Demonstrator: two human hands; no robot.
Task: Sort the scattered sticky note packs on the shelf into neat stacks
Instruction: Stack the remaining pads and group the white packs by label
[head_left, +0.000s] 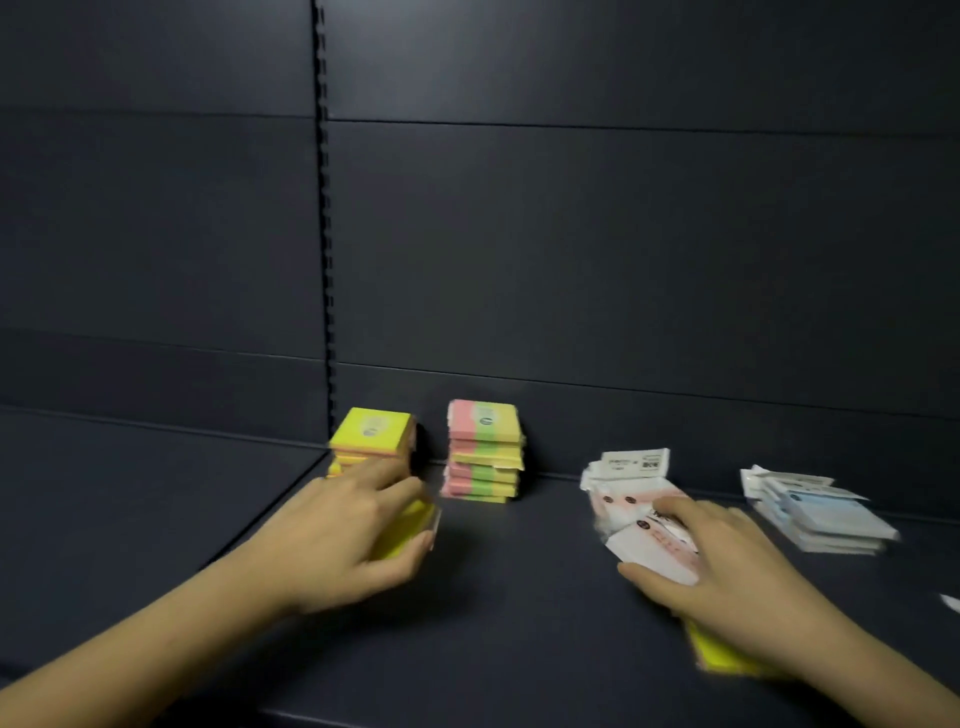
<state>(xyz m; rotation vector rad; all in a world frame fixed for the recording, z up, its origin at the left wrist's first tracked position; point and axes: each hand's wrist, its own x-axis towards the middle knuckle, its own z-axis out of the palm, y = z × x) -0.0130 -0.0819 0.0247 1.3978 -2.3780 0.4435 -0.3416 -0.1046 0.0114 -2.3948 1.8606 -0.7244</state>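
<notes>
Head view, looking down onto a dark shelf (519, 571) with a dark slotted back panel (571, 234) behind it.

Left hand (343, 530): fingers curled round a yellow pack (402, 532), thumb under its near edge, held just above the shelf in front of the yellow stack (371, 434). That stack stands at far left, against the upright of the back panel; the hand hides its lower packs.

Just right of it, a pink-green-yellow stack (484, 452) stands upright, several packs high, edges a little uneven, apart from both hands.

Right hand (737, 577): fingers bent down over a loose pile of pink-and-white packs (631, 499) at centre right, thumb out to the left against a white pack corner. Whether it actually grips a pack or only presses on the pile, cannot tell; motion blur. The pile is fanned and untidy, one white-labelled pack at its far end.

A yellow pack near the front edge (719, 657) lies flat under the right wrist, partly hidden.

Far right: a slumped stack of blue-white packs (826, 512), leaning to the right, well apart from the yellow stack. A small white scrap (950, 603) shows at the right frame edge.
</notes>
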